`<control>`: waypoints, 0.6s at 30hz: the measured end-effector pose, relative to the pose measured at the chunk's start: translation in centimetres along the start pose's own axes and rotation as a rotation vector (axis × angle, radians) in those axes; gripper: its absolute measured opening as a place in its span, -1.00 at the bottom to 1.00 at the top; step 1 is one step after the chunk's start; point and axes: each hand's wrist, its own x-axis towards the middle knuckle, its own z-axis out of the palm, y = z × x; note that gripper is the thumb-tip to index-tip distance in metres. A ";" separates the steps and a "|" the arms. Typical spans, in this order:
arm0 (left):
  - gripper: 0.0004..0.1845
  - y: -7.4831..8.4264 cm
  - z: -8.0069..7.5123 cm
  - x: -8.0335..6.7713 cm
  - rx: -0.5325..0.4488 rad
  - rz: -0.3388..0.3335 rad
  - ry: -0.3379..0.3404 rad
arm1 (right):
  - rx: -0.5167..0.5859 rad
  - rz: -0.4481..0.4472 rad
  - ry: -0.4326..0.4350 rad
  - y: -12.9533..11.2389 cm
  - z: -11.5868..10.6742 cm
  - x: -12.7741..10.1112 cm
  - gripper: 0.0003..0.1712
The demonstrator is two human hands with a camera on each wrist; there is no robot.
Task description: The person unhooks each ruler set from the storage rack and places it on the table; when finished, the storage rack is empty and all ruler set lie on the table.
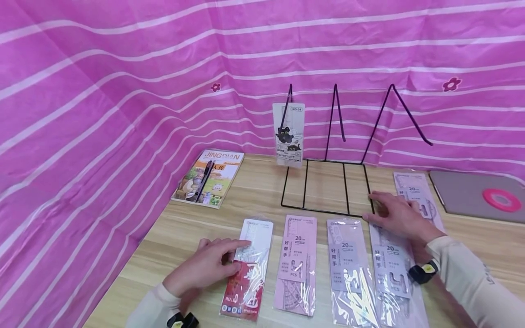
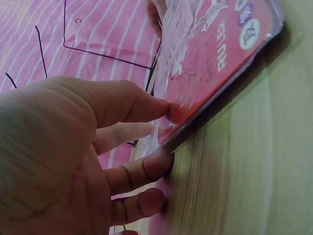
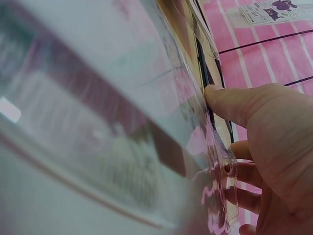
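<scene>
My left hand (image 1: 209,264) rests on the left edge of a red-and-white ruler-set packet (image 1: 246,291), thumb and index finger on its clear wrapper. In the left wrist view, the thumb lies on the red part (image 2: 205,73) and other fingers sit by the wood. My right hand (image 1: 398,218) is at the right side of a black wire rack (image 1: 326,211), its thumb near the rack's front corner. Beneath that hand lies a lilac ruler packet (image 1: 391,269), its top partly covered. In the right wrist view, fingers show behind the packet's clear hanging edge (image 3: 230,169).
A pink ruler packet (image 1: 296,264) and a lilac one (image 1: 348,269) lie between the hands. Another packet (image 1: 412,182) lies behind the right hand. A white cat-print ruler set (image 1: 289,132) hangs on the rack's left hook. A magazine (image 1: 225,177) with a pen (image 1: 205,180) and a grey laptop (image 1: 463,191) flank the rack.
</scene>
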 end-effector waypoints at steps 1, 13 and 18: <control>-0.40 0.0 -0.1 0.0 0.002 0.001 0.004 | -0.001 0.001 0.000 0.0 0.0 0.0 0.09; -0.37 0.2 -3.6 4.0 0.023 0.173 0.243 | -0.012 0.001 0.000 -0.1 -0.1 -0.1 0.08; -0.35 0.4 -4.8 7.3 -0.060 0.240 0.283 | -0.020 -0.017 0.013 -0.2 -0.1 -0.1 0.06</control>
